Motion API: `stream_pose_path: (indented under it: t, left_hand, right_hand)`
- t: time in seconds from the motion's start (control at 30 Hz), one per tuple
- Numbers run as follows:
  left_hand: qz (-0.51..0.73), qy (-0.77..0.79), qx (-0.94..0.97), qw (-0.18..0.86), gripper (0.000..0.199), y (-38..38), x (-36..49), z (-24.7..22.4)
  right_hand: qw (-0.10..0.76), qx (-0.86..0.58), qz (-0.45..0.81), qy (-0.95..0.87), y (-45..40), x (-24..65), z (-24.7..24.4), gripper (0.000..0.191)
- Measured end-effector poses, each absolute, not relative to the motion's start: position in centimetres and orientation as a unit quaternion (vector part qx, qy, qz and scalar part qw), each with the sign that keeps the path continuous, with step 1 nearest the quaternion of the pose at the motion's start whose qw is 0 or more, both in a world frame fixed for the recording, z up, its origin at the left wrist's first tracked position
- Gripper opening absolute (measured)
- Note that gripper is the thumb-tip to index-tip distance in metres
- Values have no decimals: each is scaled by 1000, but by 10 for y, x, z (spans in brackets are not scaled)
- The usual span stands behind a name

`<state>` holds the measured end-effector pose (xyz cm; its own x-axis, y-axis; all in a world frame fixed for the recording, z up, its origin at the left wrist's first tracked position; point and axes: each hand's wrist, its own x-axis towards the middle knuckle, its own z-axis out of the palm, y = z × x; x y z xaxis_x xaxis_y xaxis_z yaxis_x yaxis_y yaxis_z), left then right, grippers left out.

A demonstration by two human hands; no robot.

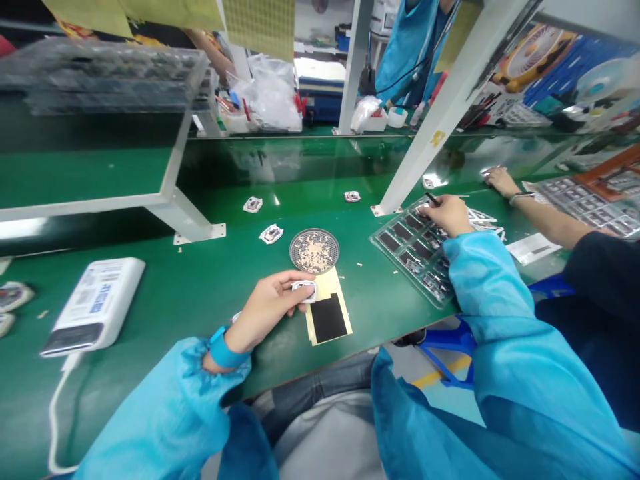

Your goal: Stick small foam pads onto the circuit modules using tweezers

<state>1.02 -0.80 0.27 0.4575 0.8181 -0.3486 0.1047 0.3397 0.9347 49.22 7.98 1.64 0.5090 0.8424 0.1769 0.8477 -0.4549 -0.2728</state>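
One white-framed part [304, 291] (rounded corners) in left hand [267, 310].

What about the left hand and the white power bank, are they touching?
Apart. The head view shows green bench surface between the left hand and the white power bank.

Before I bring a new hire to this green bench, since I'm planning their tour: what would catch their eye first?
The bright blue sleeves stand out first: the left hand pinches a small white-framed part beside a yellow sheet bearing a black pad. Just beyond lies a round perforated disc. To the right, the right hand is over a clear tray of dark pieces.
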Motion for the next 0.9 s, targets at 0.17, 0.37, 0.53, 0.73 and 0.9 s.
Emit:
stream_pose_path:
  t: [0.17, 0.37, 0.53, 0.73, 0.9]
  left_hand:
    - [261, 441, 504, 695, 45, -12, 15, 5]
    - [298, 441, 479, 698, 37, -11, 18, 8]
    - [348, 470, 436, 685, 36, -5, 15, 6]
    - [405, 430, 409, 695, 37, -1, 11, -2]
    - [430, 427, 450, 656, 43, -3, 9, 0]
  right_hand:
    - [368, -779, 200, -466, 48, 469, 36, 28]
    - [426, -600, 479, -479, 19, 368, 54, 36]
    - [390, -532, 503, -558, 21, 278, 72, 33]
    - [364, -477, 573, -558, 19, 238, 48, 45]
    - [325, -511, 585, -539, 11, 234, 19, 34]
